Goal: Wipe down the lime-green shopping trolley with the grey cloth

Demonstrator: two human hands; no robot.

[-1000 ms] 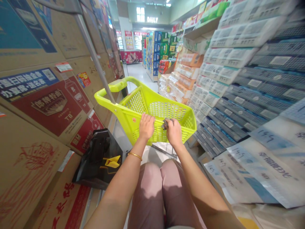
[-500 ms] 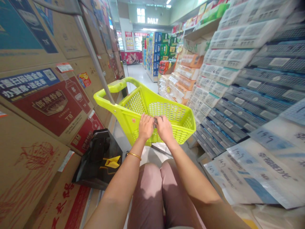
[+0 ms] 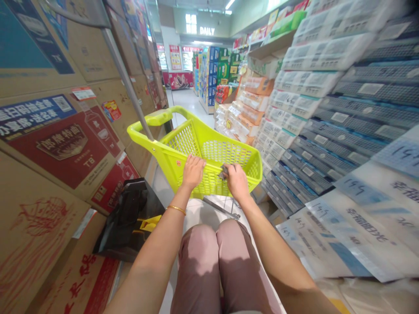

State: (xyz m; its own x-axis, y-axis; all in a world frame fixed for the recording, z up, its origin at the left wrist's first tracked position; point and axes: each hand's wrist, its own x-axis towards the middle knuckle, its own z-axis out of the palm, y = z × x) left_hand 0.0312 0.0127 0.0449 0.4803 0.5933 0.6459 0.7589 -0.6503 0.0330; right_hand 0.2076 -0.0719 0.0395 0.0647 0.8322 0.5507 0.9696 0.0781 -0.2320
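A lime-green shopping basket [image 3: 225, 152] with perforated sides and a long metal pull handle [image 3: 129, 83] stands in front of my knees. My left hand [image 3: 194, 171] has its fingers curled over the near rim, and a gold bangle sits on that wrist. Farther right along the same rim, my right hand [image 3: 236, 178] is closed round a small crumpled grey cloth [image 3: 223, 173], pressed against the basket's edge. Part of the cloth is hidden by my fingers. Nothing is visible on the part of the basket floor that shows.
Stacked cartons [image 3: 62, 144] wall the left side, with a black bag [image 3: 126, 218] holding something yellow at their foot. Packs of tissue [image 3: 301, 113] pile up on the right, with price sheets [image 3: 353, 218] in front. A tiled aisle [image 3: 191, 100] runs ahead past shelves.
My hands have moved apart. The right one slid right along the rim with the grey cloth, which now shows more; the left shifted slightly left. The view turned a little.
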